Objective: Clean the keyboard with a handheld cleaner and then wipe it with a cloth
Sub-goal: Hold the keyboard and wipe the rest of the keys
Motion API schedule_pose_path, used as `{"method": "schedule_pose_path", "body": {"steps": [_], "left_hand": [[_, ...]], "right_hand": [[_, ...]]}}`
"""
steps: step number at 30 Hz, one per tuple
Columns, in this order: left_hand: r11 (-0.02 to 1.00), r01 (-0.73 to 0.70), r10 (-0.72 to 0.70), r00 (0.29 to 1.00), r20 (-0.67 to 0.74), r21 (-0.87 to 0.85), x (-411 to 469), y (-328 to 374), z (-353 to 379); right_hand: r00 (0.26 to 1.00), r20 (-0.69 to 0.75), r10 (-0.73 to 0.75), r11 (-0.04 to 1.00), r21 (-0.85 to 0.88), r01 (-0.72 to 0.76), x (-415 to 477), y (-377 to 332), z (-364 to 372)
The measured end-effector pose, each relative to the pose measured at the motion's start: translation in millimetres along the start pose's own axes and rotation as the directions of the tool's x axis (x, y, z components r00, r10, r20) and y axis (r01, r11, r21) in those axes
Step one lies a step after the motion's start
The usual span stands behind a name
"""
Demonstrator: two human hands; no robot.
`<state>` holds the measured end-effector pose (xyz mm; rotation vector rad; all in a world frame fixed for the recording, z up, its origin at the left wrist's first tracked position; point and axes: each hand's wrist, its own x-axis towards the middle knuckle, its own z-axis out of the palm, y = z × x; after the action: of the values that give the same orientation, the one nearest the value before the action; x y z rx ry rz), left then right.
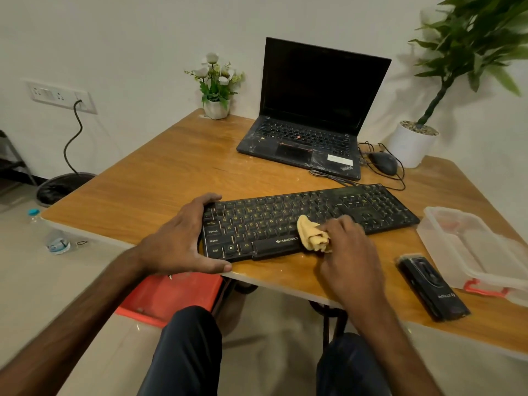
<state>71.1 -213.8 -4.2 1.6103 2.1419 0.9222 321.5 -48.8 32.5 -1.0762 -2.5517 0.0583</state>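
Plenty of bare table to the left of the keyboard and behind it, all the way back to the small flower pot. The right side's tight though. A plastic box sits just beside the keyboard's right end, and the cleaner lies by the box's near end. The mouse and its tangled cables fill the gap between laptop and big plant pot.

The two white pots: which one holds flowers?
The small pot, left of the laptop: it holds white flowers. The bigger pot, right of the laptop beside the mouse, holds a tall green leafy plant instead.
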Motion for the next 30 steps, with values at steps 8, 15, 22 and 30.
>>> {"method": "schedule_pose_path", "body": {"steps": [8, 15, 22, 30], "left_hand": [[1.0, 0.0, 0.001, 1.0, 0.007, -0.012, -2.7, 0.0, -1.5], [0.999, 0.012, -0.013, 1.0, -0.01, -0.04, -3.4, 4.0, -0.7], [0.999, 0.029, -0.029, 1.0, 0.005, -0.034, -4.4, 5.9, -2.4], [0.999, 0.03, -0.03, 1.0, 0.006, -0.035, -4.9, 5.9, -2.8]], "right_hand": [[0.921, -0.031, -0.388, 0.905, 0.175, 0.387, -23.4, -50.6, 27.5], [0.999, -0.017, 0.032, 0.998, 0.053, -0.031, -0.4, 14.6, 3.6], [0.94, 0.029, -0.341, 0.929, 0.162, 0.332, -27.9, -22.9, 20.9], [0.99, -0.059, 0.131, 0.991, 0.026, -0.13, 11.9, 40.4, -0.2]]}}
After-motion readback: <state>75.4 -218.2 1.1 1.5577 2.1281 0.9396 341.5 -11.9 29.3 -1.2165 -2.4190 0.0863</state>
